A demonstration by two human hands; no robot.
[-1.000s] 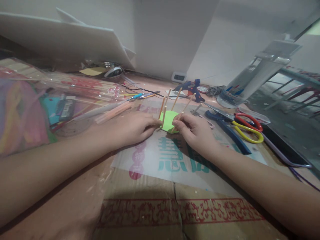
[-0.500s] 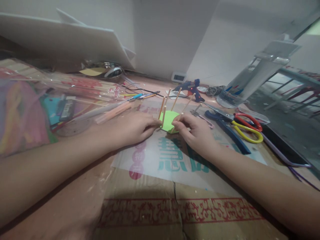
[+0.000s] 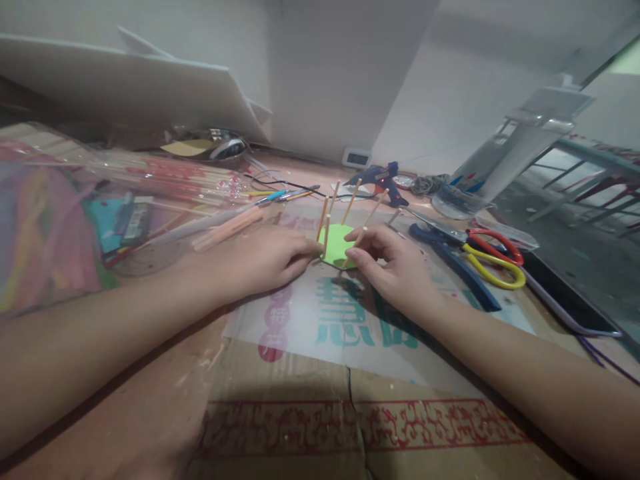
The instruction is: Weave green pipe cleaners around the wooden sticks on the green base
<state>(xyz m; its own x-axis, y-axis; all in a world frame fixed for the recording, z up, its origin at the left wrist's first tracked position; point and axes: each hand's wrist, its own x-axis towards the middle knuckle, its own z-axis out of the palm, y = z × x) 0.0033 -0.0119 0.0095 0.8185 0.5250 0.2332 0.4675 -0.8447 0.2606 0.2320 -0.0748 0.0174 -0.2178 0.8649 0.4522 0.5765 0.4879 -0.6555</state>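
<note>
On the counter (image 3: 170, 387) now, touching green disc's (image 3: 336, 240) left rim with left hand (image 3: 273, 259), grip unclear, bracketing near-right stick (image 3: 360, 238) with right hand (image 3: 395, 263), fingers narrowly parted.

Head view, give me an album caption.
Left hand and right hand at a green disc bristling with wooden sticks.

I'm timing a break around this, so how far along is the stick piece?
Already up: five sticks stand on the green disc, clear of the right hand. In hand: the right hand's fingertips are at a sixth stick, while the left hand is at the disc's edge. Left: probably just settling that sixth and letting go; whether more sticks belong, I can't tell.
</note>
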